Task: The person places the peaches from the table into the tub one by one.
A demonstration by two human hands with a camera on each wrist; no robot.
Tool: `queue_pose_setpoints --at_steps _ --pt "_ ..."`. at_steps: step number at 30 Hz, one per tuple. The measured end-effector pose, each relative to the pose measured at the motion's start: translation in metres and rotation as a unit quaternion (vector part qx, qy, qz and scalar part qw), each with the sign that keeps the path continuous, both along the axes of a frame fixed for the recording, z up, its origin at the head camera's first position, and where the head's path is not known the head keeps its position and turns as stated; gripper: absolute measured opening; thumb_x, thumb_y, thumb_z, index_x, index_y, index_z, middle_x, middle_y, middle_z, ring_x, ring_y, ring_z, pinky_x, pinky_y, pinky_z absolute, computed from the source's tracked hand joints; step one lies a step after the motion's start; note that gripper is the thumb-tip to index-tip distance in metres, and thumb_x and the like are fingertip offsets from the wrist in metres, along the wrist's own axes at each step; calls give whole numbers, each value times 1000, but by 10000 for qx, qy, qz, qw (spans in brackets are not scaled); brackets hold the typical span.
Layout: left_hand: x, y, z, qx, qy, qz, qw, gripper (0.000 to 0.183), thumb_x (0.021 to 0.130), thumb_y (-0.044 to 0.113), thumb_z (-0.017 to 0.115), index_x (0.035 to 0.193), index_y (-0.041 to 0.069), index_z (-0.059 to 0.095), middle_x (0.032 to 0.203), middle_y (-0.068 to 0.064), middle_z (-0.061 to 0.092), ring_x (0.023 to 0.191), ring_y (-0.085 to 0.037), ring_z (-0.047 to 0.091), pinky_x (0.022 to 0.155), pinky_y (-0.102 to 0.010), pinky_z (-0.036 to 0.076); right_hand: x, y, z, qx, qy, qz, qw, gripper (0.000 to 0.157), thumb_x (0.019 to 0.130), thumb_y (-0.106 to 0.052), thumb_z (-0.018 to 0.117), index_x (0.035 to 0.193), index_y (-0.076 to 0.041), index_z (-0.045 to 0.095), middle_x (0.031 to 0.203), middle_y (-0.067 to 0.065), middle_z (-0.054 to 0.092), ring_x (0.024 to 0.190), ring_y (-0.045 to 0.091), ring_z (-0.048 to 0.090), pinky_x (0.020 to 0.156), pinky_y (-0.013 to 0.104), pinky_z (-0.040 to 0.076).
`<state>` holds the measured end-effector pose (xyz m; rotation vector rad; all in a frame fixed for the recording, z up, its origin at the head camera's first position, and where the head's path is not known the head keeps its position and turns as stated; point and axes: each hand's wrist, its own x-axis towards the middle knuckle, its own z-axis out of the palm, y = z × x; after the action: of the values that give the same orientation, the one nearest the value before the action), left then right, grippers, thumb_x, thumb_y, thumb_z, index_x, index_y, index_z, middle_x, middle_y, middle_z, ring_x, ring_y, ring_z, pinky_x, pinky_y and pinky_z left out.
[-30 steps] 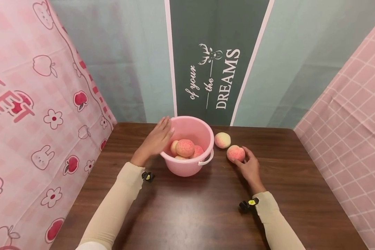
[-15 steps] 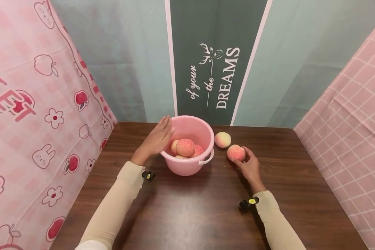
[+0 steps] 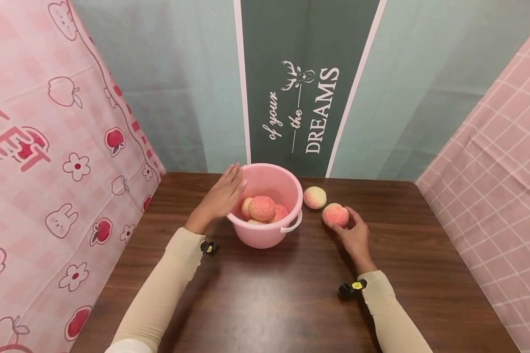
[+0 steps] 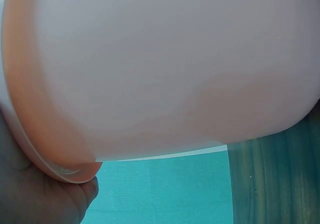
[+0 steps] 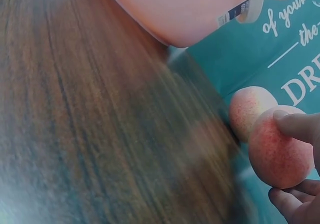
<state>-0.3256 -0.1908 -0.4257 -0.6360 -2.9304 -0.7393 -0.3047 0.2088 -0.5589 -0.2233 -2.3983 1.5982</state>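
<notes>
A pink bucket (image 3: 259, 238) stands upright near the back of the table, with several peaches (image 3: 262, 209) inside. Across its left rim lies my left hand (image 3: 221, 197), fingers straight; the left wrist view shows the bucket's side (image 4: 150, 73) close up and the hand (image 4: 45, 194) at the rim. Right of the bucket, my right hand (image 3: 355, 237) holds a pink peach (image 3: 335, 215) between thumb and fingers. The right wrist view shows this peach (image 5: 280, 151) in the grip. Just behind it on the table sits a paler peach (image 3: 315, 197), apart from the bucket.
The bucket's white handle (image 3: 292, 224) hangs down on its right side. A brown wooden table (image 3: 256, 304) carries everything. Behind it hangs a green cloth with lettering (image 3: 309, 113); pink patterned cloths (image 3: 70, 122) border both sides.
The right hand and the peach it holds have shifted very slightly to the right and away. My left hand and the bucket look unmoved.
</notes>
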Motion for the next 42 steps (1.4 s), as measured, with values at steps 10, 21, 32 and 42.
queue_pose_setpoints --at_steps 10,21,32,42 --pt "3 1 1 31 21 32 10000 66 111 42 24 160 -2 17 169 -18 9 157 -29 -1 125 -48 10 0 4 9 119 336 -140 9993 46 89 -18 81 130 -3 66 126 14 68 118 28 63 99 38 52" --pt "2 2 0 96 -24 8 10000 66 111 43 22 160 -2 18 169 -17 8 157 -28 -2 125 -47 9 -1 -1 10 -3 229 -86 9997 45 88 -9 80 130 -1 65 132 17 64 123 29 61 97 40 53" --pt "0 1 1 81 101 -45 9999 66 111 42 23 159 -4 20 169 -19 9 157 -29 0 125 -48 10 -6 -4 6 315 -64 186 9993 62 85 -11 83 140 -3 56 141 19 58 128 34 55 106 48 47" --pt "0 1 -1 100 141 -41 9998 65 111 41 24 159 -4 20 168 -20 10 156 -33 3 125 -49 11 -9 -6 0 414 -40 201 9989 68 82 -16 87 140 -5 54 138 20 58 123 35 55 106 51 45"
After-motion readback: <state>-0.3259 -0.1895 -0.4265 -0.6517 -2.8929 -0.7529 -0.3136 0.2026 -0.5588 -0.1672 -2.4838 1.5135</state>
